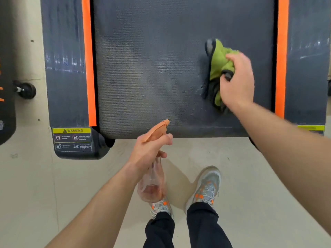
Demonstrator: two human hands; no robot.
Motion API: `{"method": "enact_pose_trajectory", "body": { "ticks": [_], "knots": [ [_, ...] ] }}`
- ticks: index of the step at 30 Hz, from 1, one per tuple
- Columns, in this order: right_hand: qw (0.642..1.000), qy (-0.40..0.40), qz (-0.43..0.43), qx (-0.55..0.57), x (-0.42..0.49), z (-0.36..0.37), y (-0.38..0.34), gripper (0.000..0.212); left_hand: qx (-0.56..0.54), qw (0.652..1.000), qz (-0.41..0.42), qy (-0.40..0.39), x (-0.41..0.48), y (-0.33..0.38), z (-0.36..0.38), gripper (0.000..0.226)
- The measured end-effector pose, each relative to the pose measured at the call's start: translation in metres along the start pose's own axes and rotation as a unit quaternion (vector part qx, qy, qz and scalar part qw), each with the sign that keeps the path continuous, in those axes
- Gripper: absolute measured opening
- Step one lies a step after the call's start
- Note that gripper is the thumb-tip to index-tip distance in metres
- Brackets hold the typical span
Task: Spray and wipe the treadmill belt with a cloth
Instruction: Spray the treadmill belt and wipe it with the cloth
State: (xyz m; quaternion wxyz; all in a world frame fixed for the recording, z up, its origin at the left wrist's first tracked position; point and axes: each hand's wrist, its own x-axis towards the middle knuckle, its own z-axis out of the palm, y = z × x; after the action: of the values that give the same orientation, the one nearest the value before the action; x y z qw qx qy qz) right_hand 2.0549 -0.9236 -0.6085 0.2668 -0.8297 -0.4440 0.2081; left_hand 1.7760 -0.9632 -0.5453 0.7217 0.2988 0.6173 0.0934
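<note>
The dark textured treadmill belt (152, 68) fills the upper middle, with a dull wet-looking patch across its centre. My right hand (236, 81) grips a bunched green and grey cloth (219, 58) pressed on the belt's right side. My left hand (152, 151) holds a clear spray bottle (151, 185) by its neck, just off the belt's rear edge. The bottle's orange nozzle (157, 129) points toward the belt, and its body hangs down over the floor.
Orange strips (88, 59) and grey side rails (64, 59) border the belt on both sides. A yellow warning label (71, 139) sits on the left rear corner. Pale floor (35, 194) lies below, with my two shoes (206, 188). Another black machine (7, 68) stands at far left.
</note>
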Motion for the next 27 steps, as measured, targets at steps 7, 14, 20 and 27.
{"method": "enact_pose_trajectory", "body": {
  "ticks": [7, 14, 20, 27],
  "knots": [
    [0.980, -0.044, -0.094, -0.168, 0.016, 0.057, -0.002, 0.065, -0.037, 0.998, 0.043, 0.023, 0.026, 0.017, -0.006, 0.032],
    [0.883, -0.212, -0.356, -0.220, -0.097, 0.041, 0.042, 0.070, -0.036, 0.998, 0.046, 0.029, 0.032, 0.038, -0.005, 0.035],
    [0.974, -0.112, -0.099, -0.170, 0.062, 0.046, -0.007, 0.063, -0.004, 0.998, 0.046, 0.031, 0.046, 0.037, -0.023, 0.034],
    [0.952, -0.165, -0.220, -0.134, -0.122, 0.075, -0.005, 0.070, -0.002, 0.997, 0.019, 0.071, 0.039, 0.042, -0.042, 0.038]
  ]
}}
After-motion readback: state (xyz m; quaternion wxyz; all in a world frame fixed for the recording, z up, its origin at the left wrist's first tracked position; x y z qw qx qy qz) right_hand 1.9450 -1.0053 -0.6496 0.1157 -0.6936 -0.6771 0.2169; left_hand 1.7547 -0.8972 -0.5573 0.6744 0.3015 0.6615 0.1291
